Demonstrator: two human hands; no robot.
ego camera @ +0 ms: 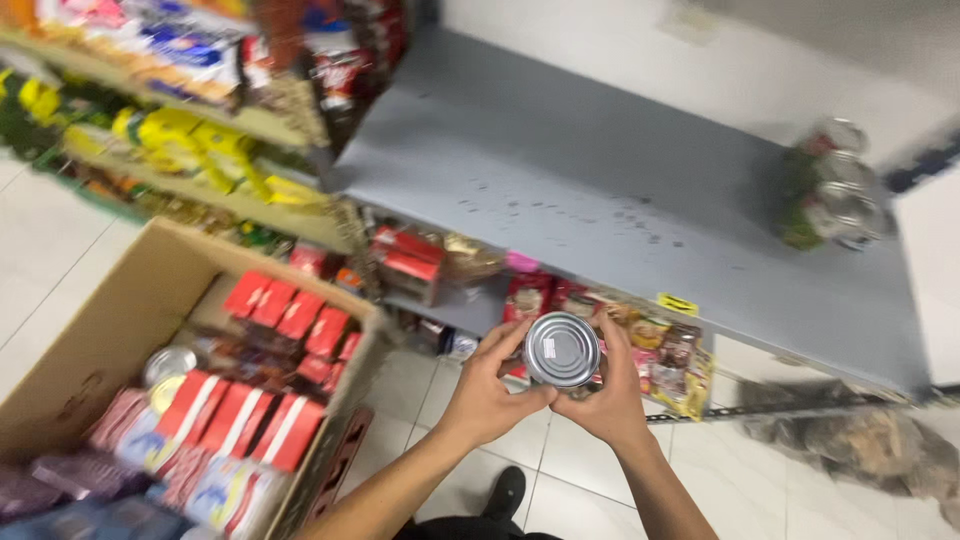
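Both hands meet at the centre of the frame around a small round tin can (561,348), its silver end facing the camera. The left hand (487,392) curls its fingers (510,338) over the can's left side, and the right hand (612,395) closes on the right side, so the can is clasped between them above the tiled floor (600,480). It looks like the can is being turned or checked in hand. A grey shelf top (600,200) lies bare just above, with jars (840,185) at its upper right. An open cardboard box (120,330) of red packets (290,310) sits lower left. Placing the can would call for a steady two-handed lift.
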